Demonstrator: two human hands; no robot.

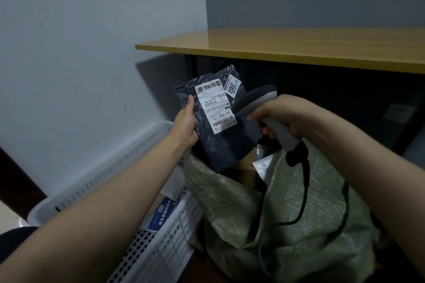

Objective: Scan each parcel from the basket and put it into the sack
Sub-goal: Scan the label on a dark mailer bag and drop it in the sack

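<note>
Above the open mouth of a green woven sack (310, 248), a person holds a dark plastic parcel (227, 145) upright and slightly tilted, its white shipping label (215, 108) facing the camera. The left hand (184, 123) grips the parcel's left edge, with the thumb pressed on the front and the fingers behind. The right hand (285, 115) is curled around the grey handle of a barcode scanner (253, 97). The scanner's head points at the label from the parcel's right side; whether it touches the plastic is hard to tell from this angle.

The parcel sits between the two hands, its lower corner dipping over the sack's rim. A black cable (307, 190) trails from the scanner's base down across the sack. Other packages (266, 163) show inside the sack's opening.

A white slotted basket (103, 174) stands just left of the sack, beneath the left forearm, with more parcels (163, 211) lying in it. A wooden-topped bench (299, 48) runs behind, against a grey wall.
</note>
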